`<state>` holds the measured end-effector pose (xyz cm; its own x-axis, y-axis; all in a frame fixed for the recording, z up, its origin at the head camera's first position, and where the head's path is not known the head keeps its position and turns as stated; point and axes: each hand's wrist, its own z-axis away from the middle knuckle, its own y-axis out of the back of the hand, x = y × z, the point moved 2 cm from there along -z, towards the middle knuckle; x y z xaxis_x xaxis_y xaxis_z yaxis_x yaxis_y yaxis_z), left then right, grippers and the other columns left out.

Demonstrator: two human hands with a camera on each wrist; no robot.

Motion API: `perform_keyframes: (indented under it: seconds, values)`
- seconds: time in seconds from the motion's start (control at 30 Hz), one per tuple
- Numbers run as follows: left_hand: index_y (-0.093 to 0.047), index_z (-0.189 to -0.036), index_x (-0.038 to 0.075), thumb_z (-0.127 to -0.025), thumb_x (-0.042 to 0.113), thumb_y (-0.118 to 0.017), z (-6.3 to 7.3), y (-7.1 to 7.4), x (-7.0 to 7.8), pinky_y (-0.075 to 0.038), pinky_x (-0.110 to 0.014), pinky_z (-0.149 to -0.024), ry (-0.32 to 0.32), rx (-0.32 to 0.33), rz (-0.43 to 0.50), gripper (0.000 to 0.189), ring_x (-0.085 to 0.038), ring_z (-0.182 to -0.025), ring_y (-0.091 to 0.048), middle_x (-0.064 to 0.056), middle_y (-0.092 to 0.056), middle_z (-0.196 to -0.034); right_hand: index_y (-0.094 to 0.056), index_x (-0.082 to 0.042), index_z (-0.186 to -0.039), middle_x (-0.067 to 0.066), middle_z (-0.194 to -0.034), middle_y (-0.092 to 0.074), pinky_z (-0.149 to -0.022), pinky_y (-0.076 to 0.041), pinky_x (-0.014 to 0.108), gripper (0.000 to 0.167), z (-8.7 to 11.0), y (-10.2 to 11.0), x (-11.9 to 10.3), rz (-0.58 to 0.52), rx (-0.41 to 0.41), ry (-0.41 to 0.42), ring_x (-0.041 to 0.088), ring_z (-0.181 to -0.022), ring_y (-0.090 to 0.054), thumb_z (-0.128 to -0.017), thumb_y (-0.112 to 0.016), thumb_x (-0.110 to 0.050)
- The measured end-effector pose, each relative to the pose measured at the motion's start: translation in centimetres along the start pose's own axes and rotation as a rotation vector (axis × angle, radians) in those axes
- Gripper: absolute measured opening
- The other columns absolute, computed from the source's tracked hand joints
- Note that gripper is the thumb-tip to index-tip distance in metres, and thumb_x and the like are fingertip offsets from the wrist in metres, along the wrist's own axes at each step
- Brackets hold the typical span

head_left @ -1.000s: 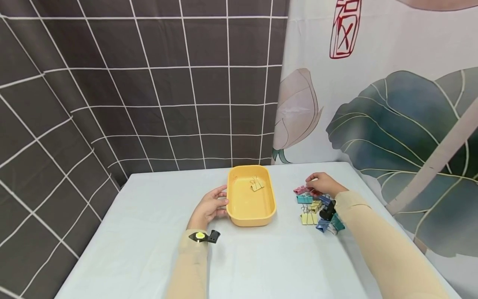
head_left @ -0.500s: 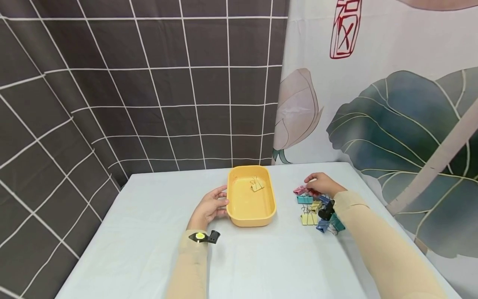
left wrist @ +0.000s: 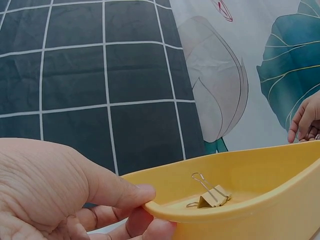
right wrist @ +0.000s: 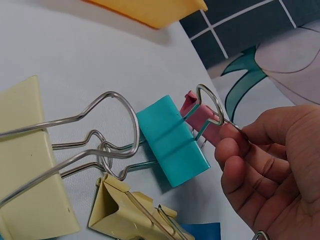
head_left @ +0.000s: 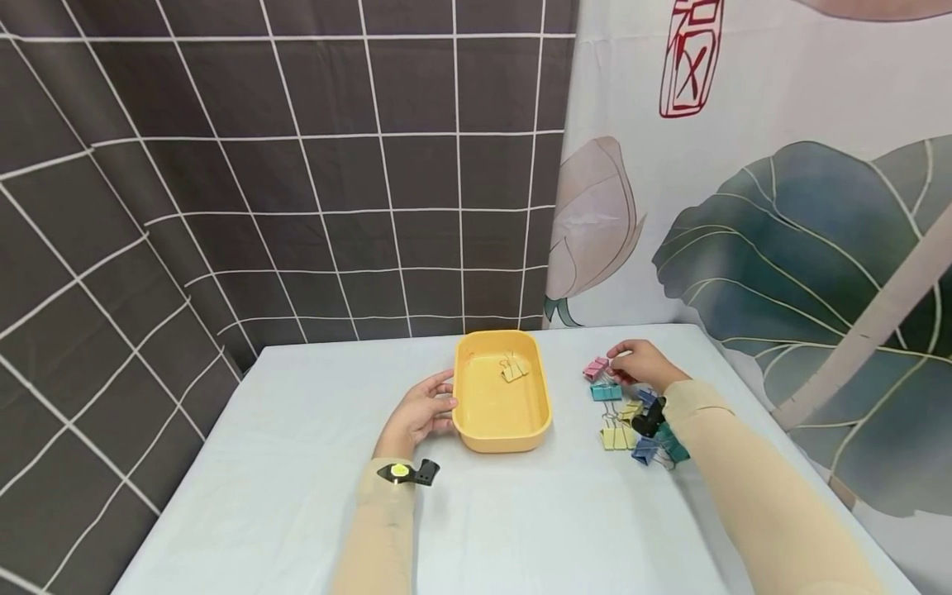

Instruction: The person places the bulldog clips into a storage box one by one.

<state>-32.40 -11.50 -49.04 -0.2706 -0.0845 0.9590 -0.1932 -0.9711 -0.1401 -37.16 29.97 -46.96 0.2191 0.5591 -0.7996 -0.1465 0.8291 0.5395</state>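
Observation:
My left hand (head_left: 420,411) grips the left rim of a yellow plastic tray (left wrist: 280,205), thumb on the edge and fingers against the outer wall. A yellow binder clip (head_left: 512,369) lies inside it. To the right, my right hand (head_left: 641,364) pinches a wire handle of a pink binder clip (right wrist: 202,117) between thumb and index finger. Right beside it sits a teal binder clip (right wrist: 172,140), its handle rising near my fingertips. In the right wrist view, yellow binder clips (right wrist: 30,165) lie close by with handles crossing the teal one's.
More binder clips in blue (head_left: 645,449) and dark green (head_left: 673,442) lie under and beside my right wrist, which wears a black strap mount (head_left: 649,419). A white cloth covers the table (head_left: 491,521). A dark gridded curtain (head_left: 409,182) hangs behind it.
The pink binder clip has turned and shifted slightly up and away from the teal one, with my right hand rising a little. My left hand and the tray stay put.

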Motion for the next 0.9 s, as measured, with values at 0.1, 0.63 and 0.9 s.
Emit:
perform_keyframes:
  seconds: [0.1,0.63,0.9]
  values:
    - [-0.045,-0.152,0.014,-0.093,-0.009,-0.060,0.0,0.0,-0.1,-0.063,-0.029,-0.066,0.003,-0.003,0.002,0.065,-0.019,-0.084,-0.066,-0.018,-0.048,-0.133,-0.052,0.005,-0.129,0.014,-0.095,-0.065,-0.068,-0.058,0.028,0.032,0.1,-0.1,-0.2,0.000,0.019,0.006,0.019,-0.075,-0.061,-0.102,-0.052,-0.011]
    - [-0.044,-0.153,0.011,-0.093,-0.010,-0.060,-0.2,-0.1,0.0,-0.061,-0.025,-0.060,0.001,-0.004,0.011,0.065,-0.014,-0.077,-0.062,-0.016,-0.049,-0.128,-0.054,0.007,-0.127,0.016,-0.099,-0.066,-0.068,-0.059,0.027,0.031,0.1,0.4,-1.1,0.005,0.095,0.067,0.018,-0.075,-0.062,-0.103,-0.051,-0.011]
    - [-0.044,-0.153,0.011,-0.093,-0.010,-0.060,-0.3,0.0,0.0,-0.061,-0.025,-0.059,0.002,-0.004,0.014,0.066,-0.013,-0.076,-0.062,-0.015,-0.050,-0.127,-0.054,0.007,-0.126,0.017,-0.098,-0.066,-0.066,-0.059,0.025,0.030,0.0,1.0,-1.6,-0.005,0.110,0.094,0.017,-0.075,-0.062,-0.102,-0.051,-0.012]
